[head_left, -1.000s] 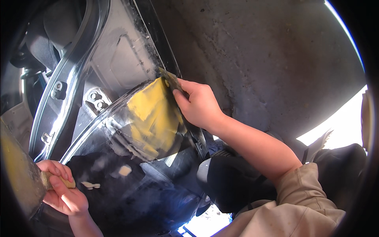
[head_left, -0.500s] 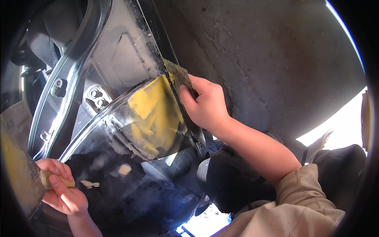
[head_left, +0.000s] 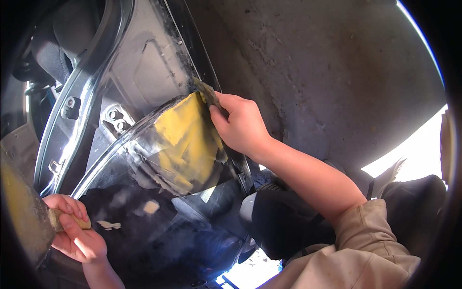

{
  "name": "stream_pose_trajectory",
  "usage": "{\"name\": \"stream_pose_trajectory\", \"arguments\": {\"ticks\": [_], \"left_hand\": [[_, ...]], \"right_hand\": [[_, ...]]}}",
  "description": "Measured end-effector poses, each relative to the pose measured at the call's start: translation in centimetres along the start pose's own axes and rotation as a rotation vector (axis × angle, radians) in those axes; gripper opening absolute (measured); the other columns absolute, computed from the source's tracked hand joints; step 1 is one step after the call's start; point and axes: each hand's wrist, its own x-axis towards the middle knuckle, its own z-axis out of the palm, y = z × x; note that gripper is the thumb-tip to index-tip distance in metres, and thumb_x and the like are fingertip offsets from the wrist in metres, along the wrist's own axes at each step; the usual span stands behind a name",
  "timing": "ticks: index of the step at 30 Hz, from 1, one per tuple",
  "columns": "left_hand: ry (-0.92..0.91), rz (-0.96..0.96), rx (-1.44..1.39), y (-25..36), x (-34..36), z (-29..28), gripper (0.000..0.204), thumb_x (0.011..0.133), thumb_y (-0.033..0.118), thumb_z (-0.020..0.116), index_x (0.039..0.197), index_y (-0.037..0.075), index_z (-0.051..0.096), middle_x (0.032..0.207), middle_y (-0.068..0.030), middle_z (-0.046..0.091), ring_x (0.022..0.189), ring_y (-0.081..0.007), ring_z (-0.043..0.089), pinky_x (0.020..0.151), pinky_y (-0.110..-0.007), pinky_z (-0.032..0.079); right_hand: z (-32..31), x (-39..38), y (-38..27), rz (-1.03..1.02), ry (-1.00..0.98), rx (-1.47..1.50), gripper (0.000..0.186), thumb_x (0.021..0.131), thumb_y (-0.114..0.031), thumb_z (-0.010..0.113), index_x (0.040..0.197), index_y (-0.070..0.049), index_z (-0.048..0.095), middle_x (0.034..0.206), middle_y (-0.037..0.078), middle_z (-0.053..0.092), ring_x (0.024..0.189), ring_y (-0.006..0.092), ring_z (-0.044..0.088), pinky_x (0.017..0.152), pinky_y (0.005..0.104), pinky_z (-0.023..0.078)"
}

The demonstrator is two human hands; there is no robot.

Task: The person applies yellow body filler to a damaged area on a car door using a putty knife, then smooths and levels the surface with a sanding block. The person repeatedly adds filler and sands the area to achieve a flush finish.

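Observation:
Yellow body filler (head_left: 185, 139) lies smeared over a dark car body panel (head_left: 139, 245), up to its right edge. My right hand (head_left: 240, 123) pinches a thin putty spreader (head_left: 208, 92) stained with filler. The spreader meets the panel's edge at the top right corner of the yellow patch, tilted, its face turned partly away. At the lower left my left hand (head_left: 79, 231) is closed round the handle (head_left: 72, 220) of a wide, flat mixing board (head_left: 29, 212). Yellow filler coats part of the board, and the rest runs out of view.
A car door frame (head_left: 79, 91) with a latch plate (head_left: 71, 107) curves along the left. Beside the filler is a bolted metal hinge (head_left: 117, 120). A grey wall-like surface (head_left: 337, 72) rises on the right. Small pale filler spots (head_left: 151, 207) mark the dark panel.
My right hand and the spreader have shifted slightly left, and the spreader has turned more edge-on. My left hand and the board have not visibly moved.

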Motion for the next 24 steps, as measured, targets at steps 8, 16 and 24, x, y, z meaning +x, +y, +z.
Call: {"name": "stream_pose_trajectory", "arguments": {"ticks": [8,16,24], "left_hand": [[-0.019,-0.003,0.003,-0.3,-0.3,-0.6,0.037,0.110,0.007,0.043,0.145,0.019,0.040,0.103,-0.0105,0.045,0.075,-0.0145,0.042,0.055,-0.022,0.033],[-0.005,-0.073,-0.065,0.7,0.0,0.2,0.011,0.112,0.009,0.044,0.122,0.009,0.049,0.102,-0.0084,0.043,0.079,-0.0137,0.042,0.060,-0.024,0.035],[-0.013,-0.047,-0.057,0.4,-0.2,0.3,0.017,0.112,0.008,0.043,0.127,0.010,0.049,0.102,-0.0085,0.043,0.078,-0.0136,0.042,0.059,-0.023,0.035]], "right_hand": [[0.4,-0.6,-0.6,-0.174,0.013,-0.085,0.040,0.093,-0.004,0.068,0.134,-0.004,0.069,0.101,0.014,0.071,0.074,0.0276,0.068,0.069,0.0365,0.056],[0.6,-1.2,-2.2,-0.209,-0.015,-0.149,0.048,0.088,-0.007,0.073,0.136,-0.005,0.067,0.112,0.013,0.069,0.078,0.0295,0.069,0.073,0.0373,0.059],[1.3,-2.2,-3.5,-0.345,0.012,-0.182,0.058,0.075,-0.004,0.078,0.132,-0.003,0.068,0.108,0.011,0.067,0.093,0.0289,0.068,0.080,0.0382,0.059]]}}
